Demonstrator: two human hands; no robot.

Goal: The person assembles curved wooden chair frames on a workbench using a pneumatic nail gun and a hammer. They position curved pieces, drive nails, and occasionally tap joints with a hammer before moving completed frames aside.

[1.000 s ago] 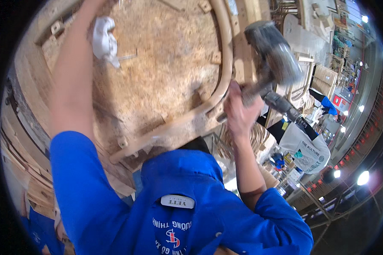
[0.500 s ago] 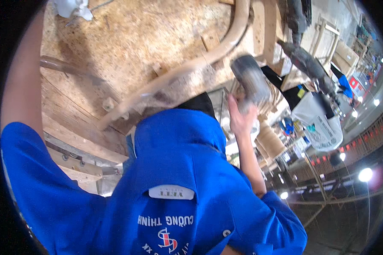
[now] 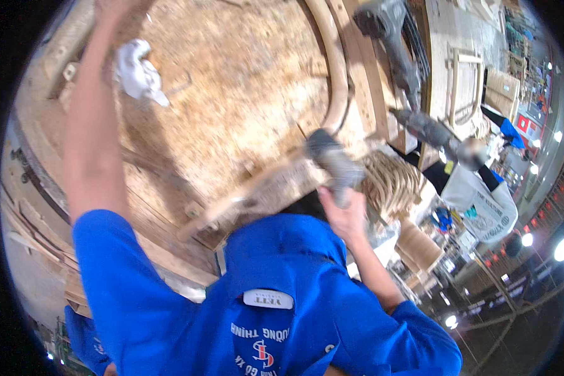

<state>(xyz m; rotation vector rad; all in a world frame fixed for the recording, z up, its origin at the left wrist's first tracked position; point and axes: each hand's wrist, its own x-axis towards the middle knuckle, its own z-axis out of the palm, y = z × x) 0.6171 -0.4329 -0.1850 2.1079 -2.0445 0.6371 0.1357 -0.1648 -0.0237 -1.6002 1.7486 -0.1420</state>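
My right hand is closed around a grey tool with a dark, blunt head, blurred by motion; its exact kind cannot be made out. The head is close to the near bend of a curved wooden frame, but whether they touch is unclear. This frame lies on a worn particle-board bench top. My left arm stretches over the bench to the far left, where my left hand is partly cut off at the upper edge, its fingers hidden. A crumpled white cloth rests beside that forearm.
Two dark power tools, one at the upper right and another below it, sit by the bench's right side. Stacked curved wooden pieces stand right of my hand. Someone in a blue shirt appears at the lower left.
The view has shifted, bringing the white cloth and part of my left hand into sight. My right hand still holds the grey tool, now nearer the frame's bend.
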